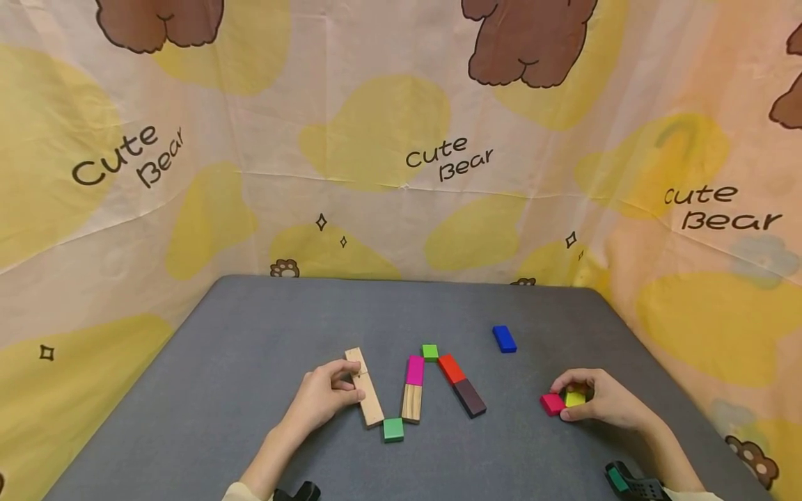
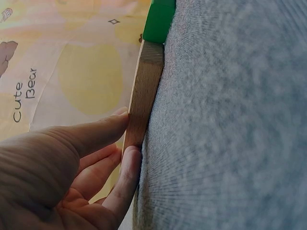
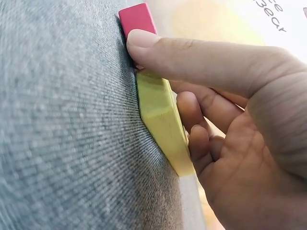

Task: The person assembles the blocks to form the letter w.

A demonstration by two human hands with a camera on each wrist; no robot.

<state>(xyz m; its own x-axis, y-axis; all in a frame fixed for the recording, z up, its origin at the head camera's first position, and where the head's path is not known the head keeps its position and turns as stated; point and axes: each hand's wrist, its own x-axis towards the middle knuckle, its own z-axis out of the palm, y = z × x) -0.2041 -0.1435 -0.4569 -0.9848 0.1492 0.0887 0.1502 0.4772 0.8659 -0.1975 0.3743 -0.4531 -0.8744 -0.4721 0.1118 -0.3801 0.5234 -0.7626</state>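
Observation:
My left hand (image 1: pixel 322 396) holds the left edge of a row of plain wooden blocks (image 1: pixel 371 407), fingers bent. One fingertip lies near the row's seam, with the thumb lower down. In the left wrist view, the thumb and a finger touch the wooden block (image 2: pixel 145 91), beside a green block (image 2: pixel 159 21). Over on the right, my right hand (image 1: pixel 610 403) pinches a pinkish-red block (image 1: pixel 552 404) between thumb and forefinger. A yellow block (image 1: pixel 574 399) lies against that block, partly under the hand. The right wrist view shows the yellow block (image 3: pixel 163 124) flat on the cloth.
Right of the wooden row, a zigzag continues: green block (image 1: pixel 393 430), striped wooden block (image 1: pixel 411 403), magenta block (image 1: pixel 415 370), light green block (image 1: pixel 429 353), orange-red block (image 1: pixel 452 369), dark brown block (image 1: pixel 469 398). A blue block (image 1: pixel 504 339) lies apart behind. Printed cloth (image 1: pixel 401 229) hangs around the grey table (image 1: pixel 282 313).

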